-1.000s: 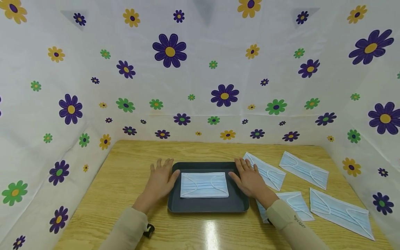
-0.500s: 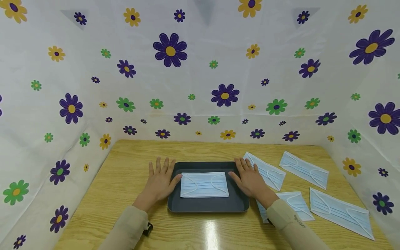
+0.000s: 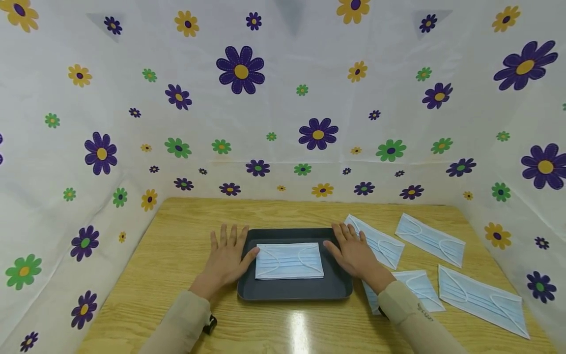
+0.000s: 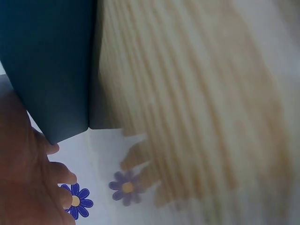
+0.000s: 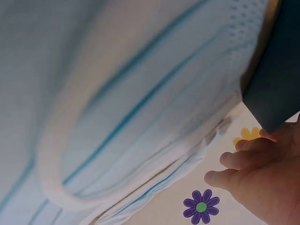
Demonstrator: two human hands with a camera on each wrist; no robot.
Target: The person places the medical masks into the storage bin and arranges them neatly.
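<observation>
A dark grey tray (image 3: 294, 290) lies on the wooden table, with a light blue pleated mask (image 3: 289, 261) flat inside it. My left hand (image 3: 224, 260) rests at the tray's left side, fingers straight and spread, thumb over the rim near the mask's left edge. At the right side my right hand (image 3: 357, 255) touches the rim, its fingers extended and its thumb reaching inward. The left wrist view shows the tray's side (image 4: 51, 70) beside the left hand (image 4: 28, 173). In the right wrist view, the right hand (image 5: 267, 168) is by the tray's corner (image 5: 276, 70).
Several masks lie right of the tray: one (image 3: 380, 243) behind the right hand, one (image 3: 431, 240) at the back right, one (image 3: 484, 301) at the far right, and others (image 3: 420, 290) partly under the right forearm. A flower-patterned white sheet (image 3: 283, 108) encloses the table's back and sides.
My left hand's fingers have straightened and spread, and its thumb has moved slightly right over the tray's rim. The right hand, tray and masks have stayed in place.
</observation>
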